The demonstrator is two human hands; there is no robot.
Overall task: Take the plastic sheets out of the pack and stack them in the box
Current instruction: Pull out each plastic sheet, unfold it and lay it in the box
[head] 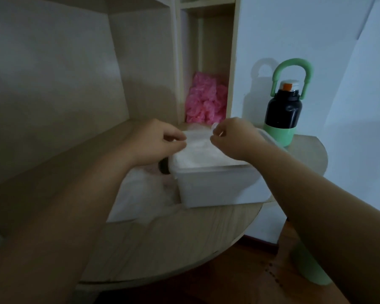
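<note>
Both arms (pixel 79 216) reach across the table (pixel 162 249) to pinch one thin sheet (pixel 199 140), left hand (pixel 162 140) and right hand (pixel 232 139) at its edge, just above the box (pixel 217 187); released unevenly, the flimsy sheet could crumple or drape over the rim.

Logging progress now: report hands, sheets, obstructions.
Left hand and right hand both pinch a plastic sheet over the box. Pack lies beside box. Nothing blocking seen.

In the grip, sheet (pixel 198 137): thin translucent plastic film; under it, box (pixel 217 187): frosted white plastic, smooth, matt; left and nearer, pack (pixel 136 194): soft crinkled plastic; table (pixel 162 242): pale matt wood grain; right of the grip, bottle (pixel 282 110): glossy black
</note>
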